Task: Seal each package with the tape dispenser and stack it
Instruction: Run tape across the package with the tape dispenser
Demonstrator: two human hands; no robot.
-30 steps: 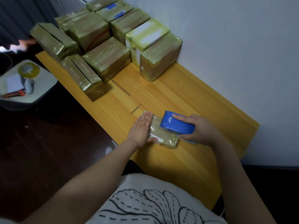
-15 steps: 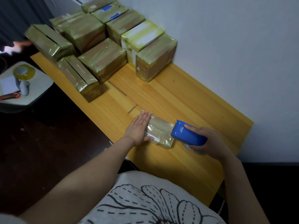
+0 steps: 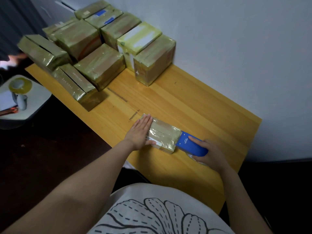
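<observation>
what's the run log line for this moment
phase: sealing | left hand: flat on package | right hand: grips tape dispenser at package's right end | stacked: no

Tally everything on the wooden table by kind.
Tape-wrapped cardboard packages in the far pile: about 10, overlaps hide some edges
Flat tape-wrapped package under the left hand: 1
Blue plastic tape dispenser in the right hand: 1
Total: about 12

Blue tape dispenser (image 3: 191, 146); olive-tan glossy package (image 3: 163, 136); yellow wood-grain surface (image 3: 194, 102); olive-green taped stack (image 3: 99, 66); white shirt (image 3: 160, 215), black dashed shell print; yellowish tape roll (image 3: 20, 85); pale grey wall (image 3: 236, 48).
</observation>
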